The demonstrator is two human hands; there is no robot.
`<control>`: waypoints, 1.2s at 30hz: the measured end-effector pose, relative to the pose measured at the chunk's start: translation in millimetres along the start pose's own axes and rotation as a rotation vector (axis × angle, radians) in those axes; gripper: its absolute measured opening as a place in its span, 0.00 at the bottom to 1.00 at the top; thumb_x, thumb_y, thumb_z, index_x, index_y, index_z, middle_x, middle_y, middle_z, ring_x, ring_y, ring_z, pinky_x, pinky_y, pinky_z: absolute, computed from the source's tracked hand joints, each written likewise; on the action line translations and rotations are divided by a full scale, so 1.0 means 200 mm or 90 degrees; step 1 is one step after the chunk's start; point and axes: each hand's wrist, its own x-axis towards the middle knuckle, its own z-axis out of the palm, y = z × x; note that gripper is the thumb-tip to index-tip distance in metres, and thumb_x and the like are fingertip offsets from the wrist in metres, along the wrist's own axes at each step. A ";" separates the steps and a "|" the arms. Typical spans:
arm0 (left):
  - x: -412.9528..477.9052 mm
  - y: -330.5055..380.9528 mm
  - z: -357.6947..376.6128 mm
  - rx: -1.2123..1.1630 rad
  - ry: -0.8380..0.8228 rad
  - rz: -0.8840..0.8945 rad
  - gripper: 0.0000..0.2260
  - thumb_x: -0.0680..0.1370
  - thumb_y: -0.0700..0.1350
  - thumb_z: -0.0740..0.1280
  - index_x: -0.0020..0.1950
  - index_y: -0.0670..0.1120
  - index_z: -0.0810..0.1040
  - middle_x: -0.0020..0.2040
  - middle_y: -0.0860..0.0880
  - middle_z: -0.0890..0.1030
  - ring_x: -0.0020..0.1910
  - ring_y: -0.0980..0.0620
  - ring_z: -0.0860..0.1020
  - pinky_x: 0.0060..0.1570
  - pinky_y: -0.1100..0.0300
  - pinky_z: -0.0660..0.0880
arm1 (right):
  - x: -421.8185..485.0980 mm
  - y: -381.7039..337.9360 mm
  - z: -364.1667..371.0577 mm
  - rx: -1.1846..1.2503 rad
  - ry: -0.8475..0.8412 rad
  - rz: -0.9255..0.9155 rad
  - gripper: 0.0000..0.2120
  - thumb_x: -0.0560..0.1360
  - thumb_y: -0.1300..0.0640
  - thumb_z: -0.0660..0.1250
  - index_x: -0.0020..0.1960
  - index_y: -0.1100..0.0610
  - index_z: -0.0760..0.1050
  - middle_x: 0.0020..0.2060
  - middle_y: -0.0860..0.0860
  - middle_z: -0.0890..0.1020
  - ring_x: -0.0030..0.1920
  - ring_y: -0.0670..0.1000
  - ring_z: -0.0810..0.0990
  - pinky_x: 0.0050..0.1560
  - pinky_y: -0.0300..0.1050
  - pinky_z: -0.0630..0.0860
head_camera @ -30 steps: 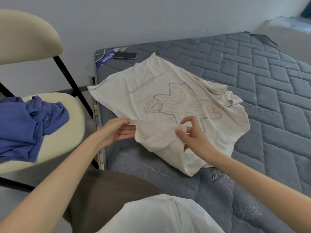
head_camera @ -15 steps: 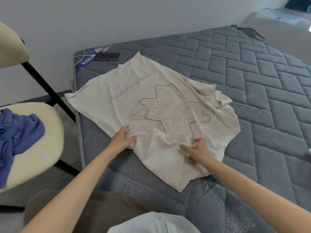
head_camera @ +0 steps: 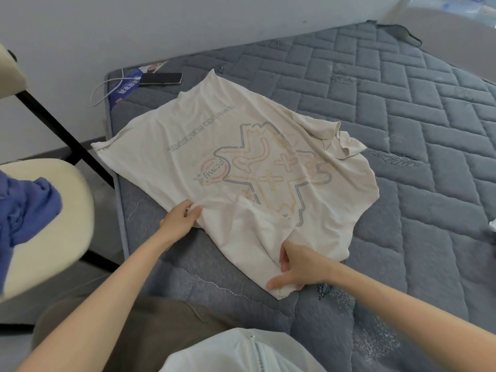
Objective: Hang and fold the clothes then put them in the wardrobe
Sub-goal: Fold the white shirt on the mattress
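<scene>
- This is a home, most likely a bedroom.
- A bare grey quilted mattress [head_camera: 402,124] fills most of the view, and its far edge lies along a plain pale wall [head_camera: 161,28].
- A cream T-shirt [head_camera: 214,146] with a print lies spread on the mattress.
- A phone [head_camera: 160,78] lies at the mattress corner near the wall, with a white cable [head_camera: 107,84] just beside it.
- A chair [head_camera: 59,224] with cream cushions and black legs stands beside the mattress, and a blue garment [head_camera: 24,210] lies crumpled on its seat.
</scene>
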 end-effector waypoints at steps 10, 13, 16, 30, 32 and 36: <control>-0.06 -0.01 -0.01 -0.184 0.052 0.006 0.07 0.79 0.43 0.65 0.47 0.40 0.77 0.38 0.51 0.78 0.37 0.59 0.74 0.30 0.78 0.67 | -0.06 0.00 0.22 -0.035 0.240 0.002 0.17 0.71 0.38 0.68 0.38 0.50 0.69 0.36 0.43 0.76 0.41 0.47 0.76 0.43 0.43 0.71; -0.07 -0.01 -0.03 -0.208 0.057 0.019 0.06 0.78 0.43 0.66 0.47 0.40 0.77 0.39 0.52 0.79 0.38 0.58 0.74 0.34 0.76 0.69 | -0.08 0.01 0.19 -0.085 0.205 0.030 0.21 0.72 0.37 0.66 0.44 0.55 0.68 0.41 0.51 0.79 0.41 0.50 0.75 0.41 0.45 0.70; -0.08 -0.01 -0.03 -0.238 0.050 0.027 0.05 0.78 0.42 0.66 0.45 0.41 0.77 0.39 0.51 0.79 0.38 0.58 0.74 0.34 0.74 0.69 | -0.08 0.01 0.16 -0.066 0.155 0.031 0.22 0.74 0.40 0.66 0.36 0.59 0.74 0.36 0.56 0.83 0.35 0.51 0.77 0.42 0.45 0.75; -0.09 -0.06 -0.06 -0.244 0.001 0.016 0.06 0.80 0.46 0.63 0.44 0.46 0.73 0.40 0.49 0.77 0.40 0.54 0.72 0.37 0.62 0.68 | -0.14 -0.04 0.19 0.467 0.164 0.014 0.07 0.78 0.59 0.64 0.42 0.55 0.69 0.28 0.45 0.72 0.28 0.42 0.70 0.32 0.32 0.67; -0.08 -0.05 -0.06 -0.219 0.008 0.026 0.06 0.80 0.47 0.62 0.45 0.46 0.73 0.40 0.49 0.76 0.39 0.54 0.71 0.37 0.62 0.67 | -0.14 -0.02 0.19 0.531 0.168 0.025 0.04 0.79 0.60 0.63 0.46 0.56 0.69 0.31 0.48 0.74 0.29 0.43 0.73 0.33 0.35 0.71; -0.07 -0.06 -0.06 -0.105 0.004 0.057 0.06 0.80 0.45 0.62 0.46 0.43 0.71 0.38 0.47 0.75 0.38 0.50 0.71 0.39 0.58 0.65 | -0.14 0.02 0.22 0.568 0.145 0.096 0.03 0.78 0.64 0.62 0.50 0.60 0.68 0.35 0.53 0.74 0.30 0.46 0.77 0.36 0.42 0.80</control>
